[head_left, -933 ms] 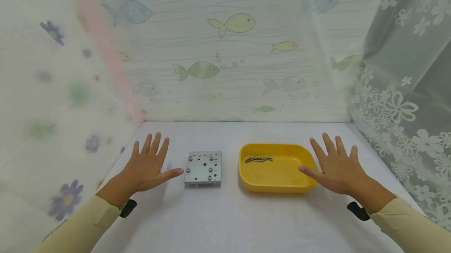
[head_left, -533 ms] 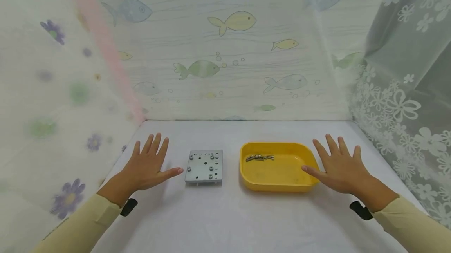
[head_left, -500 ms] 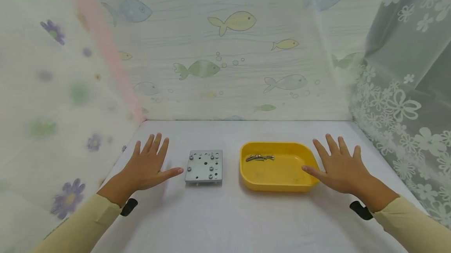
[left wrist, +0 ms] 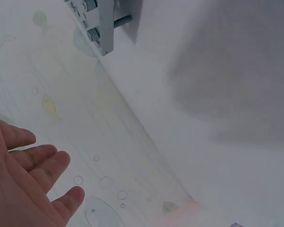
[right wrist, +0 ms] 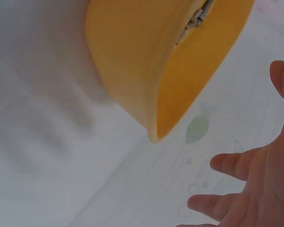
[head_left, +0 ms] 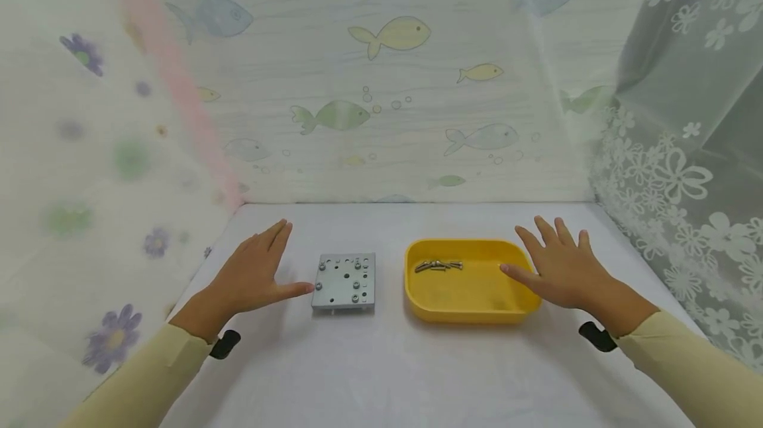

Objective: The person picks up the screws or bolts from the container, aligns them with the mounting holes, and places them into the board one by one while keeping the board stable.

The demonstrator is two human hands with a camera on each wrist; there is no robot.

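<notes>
My left hand [head_left: 247, 279] is held over the white table with its fingers extended, the thumb tip right at the left edge of a square metal plate [head_left: 340, 282]. The plate has several holes and several socket-head screws standing in it; in the left wrist view a peg [left wrist: 123, 21] juts from its underside. My right hand [head_left: 563, 269] is spread over the right end of a yellow tray [head_left: 471, 317], its thumb overlapping the tray in the head view. Several loose metal screws [head_left: 438, 266] lie inside the tray at its far left. Both hands hold nothing.
The table [head_left: 393, 375] is covered in white cloth. Behind it hangs a curtain [head_left: 411, 97] printed with fish, with a flowered sheet [head_left: 113, 216] on the left and a lace curtain [head_left: 679, 183] on the right.
My left hand has turned and its fingers have drawn together, the thumb reaching slightly closer to the plate. The right hand has shifted left and a little farther over the tray.
</notes>
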